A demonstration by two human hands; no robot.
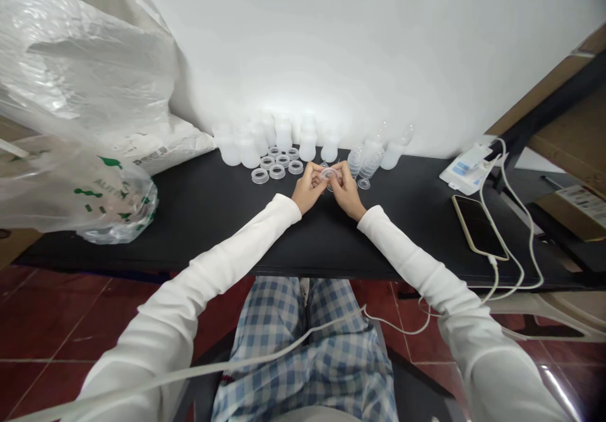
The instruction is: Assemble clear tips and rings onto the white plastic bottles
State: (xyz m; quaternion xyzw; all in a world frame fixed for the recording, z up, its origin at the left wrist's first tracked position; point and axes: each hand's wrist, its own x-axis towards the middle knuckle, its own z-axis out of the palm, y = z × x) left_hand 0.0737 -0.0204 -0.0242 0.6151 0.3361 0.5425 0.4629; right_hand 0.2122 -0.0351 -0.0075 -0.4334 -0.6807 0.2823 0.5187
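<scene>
Over the black table, my left hand and my right hand meet with fingers closed on a clear bottle collar ring. A clear part seems to sit in its middle, partly hidden by my fingers. To the left of my hands lie several loose clear rings. Behind them, along the wall, stand several frosted white bottles. On the right, clear domed pieces that look like bottle teats are nested in stacks, and a single one lies in front.
Large white plastic bags and a printed clear bag crowd the left side. A phone with a white charging cable lies at the right, near a white power strip. The cable crosses my lap. Cardboard boxes sit far right.
</scene>
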